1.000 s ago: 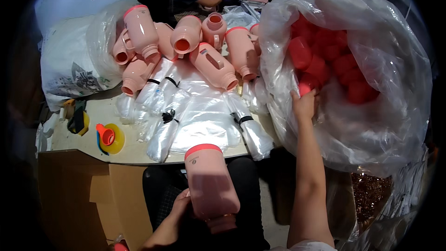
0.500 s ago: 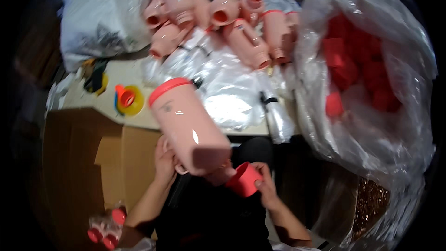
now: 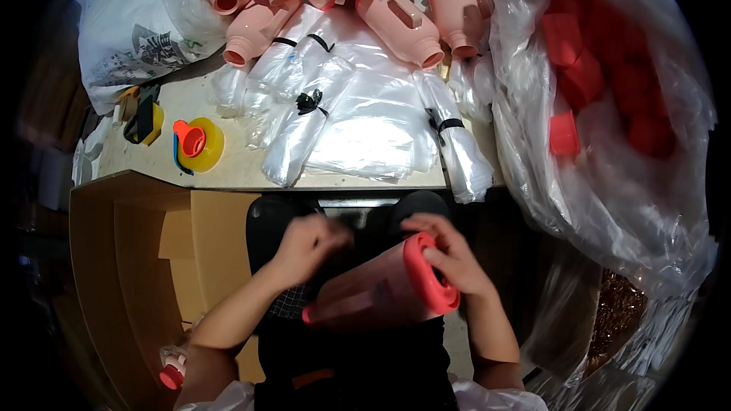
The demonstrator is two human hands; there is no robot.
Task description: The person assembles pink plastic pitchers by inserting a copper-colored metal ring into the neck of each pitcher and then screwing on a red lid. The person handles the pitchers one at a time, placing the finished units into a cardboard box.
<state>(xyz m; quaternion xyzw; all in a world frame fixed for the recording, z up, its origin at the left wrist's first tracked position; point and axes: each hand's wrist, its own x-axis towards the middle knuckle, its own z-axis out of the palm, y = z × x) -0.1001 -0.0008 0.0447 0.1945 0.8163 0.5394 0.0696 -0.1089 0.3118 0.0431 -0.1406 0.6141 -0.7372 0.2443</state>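
A pink thermos jug (image 3: 373, 293) lies tilted over my lap, its red base ring (image 3: 432, 274) turned up to the right. A bit of red (image 3: 308, 314) shows at its narrow lower-left end. My right hand (image 3: 455, 257) grips the jug at the base ring, its thumb over the rim. Above the jug's left part, apart from it, is my left hand (image 3: 312, 247). Its fingers look curled but are smeared by motion, and I cannot make out anything in them.
Several pink jugs (image 3: 400, 27) lie piled on the table (image 3: 244, 160) behind clear plastic bags (image 3: 373, 122). A yellow tape roll (image 3: 209, 154) sits left. A large clear sack (image 3: 525, 160) of red cups (image 3: 582, 80) stands right. An open cardboard box (image 3: 133, 251) holds wrapped jugs at left.
The jug has swung down and turned over, its base now to the right. My left hand has let go of the handle. My right hand has gone from the red cup to the base.
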